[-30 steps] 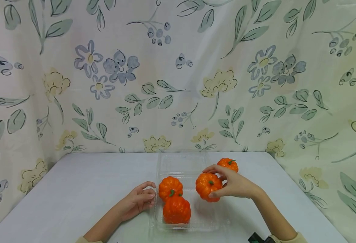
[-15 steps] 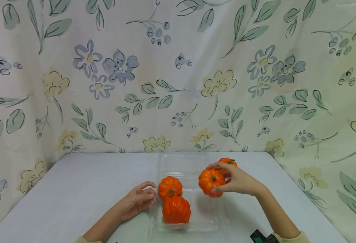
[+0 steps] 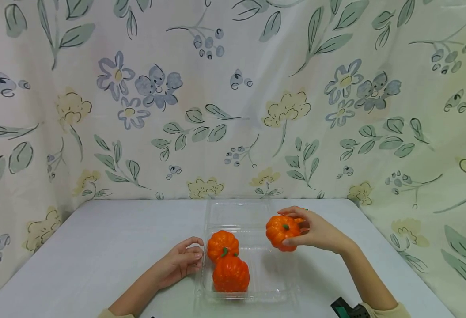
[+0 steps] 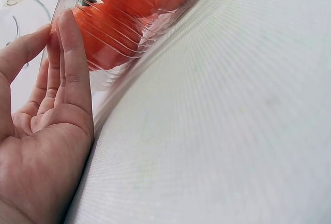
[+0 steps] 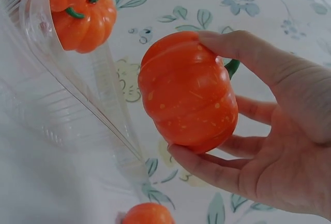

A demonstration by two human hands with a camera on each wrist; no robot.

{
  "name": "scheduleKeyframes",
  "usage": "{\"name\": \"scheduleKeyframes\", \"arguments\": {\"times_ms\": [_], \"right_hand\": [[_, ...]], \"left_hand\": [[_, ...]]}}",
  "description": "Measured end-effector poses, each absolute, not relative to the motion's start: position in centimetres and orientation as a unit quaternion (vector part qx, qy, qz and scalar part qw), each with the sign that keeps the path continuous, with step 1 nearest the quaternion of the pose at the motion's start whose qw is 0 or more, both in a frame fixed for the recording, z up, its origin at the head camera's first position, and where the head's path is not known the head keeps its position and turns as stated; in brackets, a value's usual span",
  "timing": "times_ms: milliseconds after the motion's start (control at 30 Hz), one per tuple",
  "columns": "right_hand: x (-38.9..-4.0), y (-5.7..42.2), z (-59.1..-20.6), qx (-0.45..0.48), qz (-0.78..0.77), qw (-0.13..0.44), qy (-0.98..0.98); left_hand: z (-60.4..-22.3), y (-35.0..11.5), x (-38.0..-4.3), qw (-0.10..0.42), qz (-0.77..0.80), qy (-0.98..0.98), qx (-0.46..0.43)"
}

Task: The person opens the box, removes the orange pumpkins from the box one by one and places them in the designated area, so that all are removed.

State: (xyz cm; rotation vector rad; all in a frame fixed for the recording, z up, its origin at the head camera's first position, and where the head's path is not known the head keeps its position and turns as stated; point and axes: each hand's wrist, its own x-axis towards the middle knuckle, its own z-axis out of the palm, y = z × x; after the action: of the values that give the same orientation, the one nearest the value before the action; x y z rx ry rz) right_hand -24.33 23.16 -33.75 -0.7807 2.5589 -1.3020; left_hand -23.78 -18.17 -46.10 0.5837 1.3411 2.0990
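Note:
My right hand [image 3: 318, 229] grips a small orange toy pumpkin [image 3: 280, 232] with a green stem, held up over the right side of a clear plastic clamshell box [image 3: 264, 291]. In the right wrist view the thumb and fingertips hold that pumpkin [image 5: 189, 92] from opposite sides. Two more orange pumpkins, a rear one [image 3: 221, 245] and a front one [image 3: 231, 276], sit in the left part of the box. My left hand [image 3: 181, 260] rests by the box's left side; in the left wrist view its extended fingers [image 4: 75, 63] touch the clear wall.
Behind my right hand another orange pumpkin [image 5: 148, 214] lies on the table, mostly hidden in the head view. The box's clear lid [image 3: 238, 214] is folded back, away from me. A white cloth covers the table [image 3: 117, 238], and a floral curtain [image 3: 217, 132] hangs behind.
My right hand has carried its pumpkin to the right and away from me, now covering most of the pumpkin behind. The left hand and the two boxed pumpkins stay put.

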Motion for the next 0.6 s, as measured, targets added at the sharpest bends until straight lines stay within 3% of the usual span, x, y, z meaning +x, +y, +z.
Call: {"name": "scheduleKeyframes", "arguments": {"times_ms": [600], "right_hand": [[-24.9,24.7,-33.5,-0.223,-0.455,0.062,0.86]], "left_hand": [[-46.2,-18.2,-24.0,0.291,0.787,0.503,0.207]]}}
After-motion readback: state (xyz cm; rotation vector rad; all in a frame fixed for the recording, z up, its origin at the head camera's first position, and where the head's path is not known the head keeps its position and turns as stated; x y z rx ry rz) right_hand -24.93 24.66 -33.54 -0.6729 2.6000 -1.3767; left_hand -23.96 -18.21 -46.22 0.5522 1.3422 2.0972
